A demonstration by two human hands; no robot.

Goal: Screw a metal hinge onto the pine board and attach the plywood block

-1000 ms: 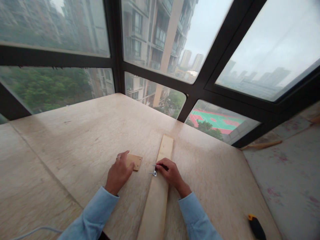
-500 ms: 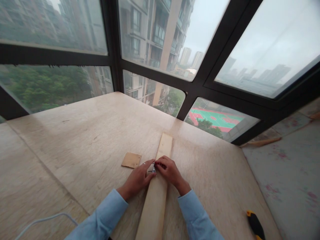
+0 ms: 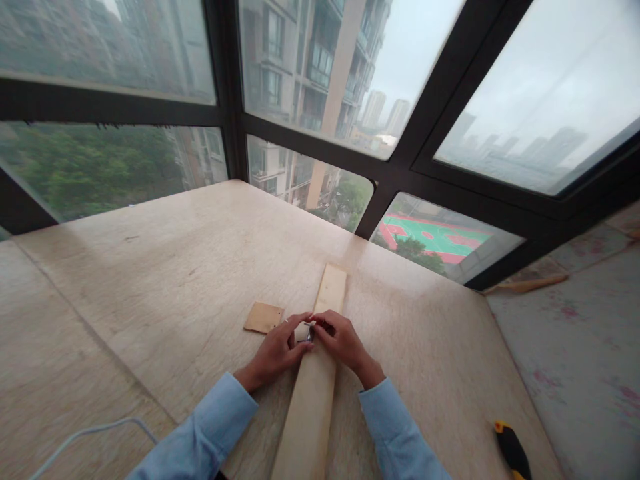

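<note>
A small shiny metal piece (image 3: pixel 309 333) with thin dark prongs sits between my two hands, over a long pale wooden board (image 3: pixel 311 400). Its exact kind is too small to make out. From the left, my left hand (image 3: pixel 280 347) grips it, thumb below and fingers above. My right hand (image 3: pixel 343 340) is closed from the other side, with its fingertips pinched against the metal piece near its top; the fingers partly hide it. Left of the board lies a square brown wooden plate (image 3: pixel 263 317) with small holes along its right side, apart from both hands.
A tool with a black and yellow handle (image 3: pixel 513 450) lies at the lower right. At the lower left a white cable (image 3: pixel 95 428) curves over the marble-like surface (image 3: pixel 165 287). Dark-framed windows (image 3: pixel 320 147) border the far side, and a patterned wall (image 3: pixel 575 360) the right.
The metal piece has turned slightly between my fingers, and its shiny face shows more. My left fingers have shifted up toward my right fingertips. The view has moved a little.
</note>
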